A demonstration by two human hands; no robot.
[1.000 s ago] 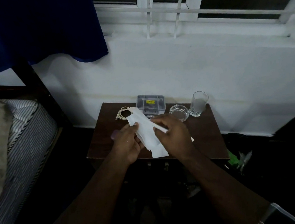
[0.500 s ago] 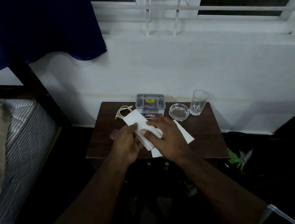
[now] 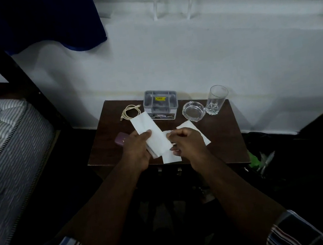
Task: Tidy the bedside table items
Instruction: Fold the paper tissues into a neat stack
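Note:
Over the dark wooden bedside table (image 3: 223, 137), my left hand (image 3: 137, 149) grips a small stack of white paper slips (image 3: 150, 132) that points up toward the back left. My right hand (image 3: 186, 144) is curled, pinching the edge of another white slip (image 3: 170, 157) that lies on the table under it. A further white slip (image 3: 195, 131) lies flat to the right of that hand. A small purple object (image 3: 121, 139) sits on the table, partly hidden behind my left hand.
Along the table's back stand a grey plastic box (image 3: 160, 104), a coiled beige cable (image 3: 131, 111), a glass ashtray (image 3: 194, 111) and a drinking glass (image 3: 215, 99). A striped mattress (image 3: 13, 152) lies left; a white wall rises behind.
My right hand slid off the held stack and dropped to the slips lying on the table. The stack in my left hand now shows more fully.

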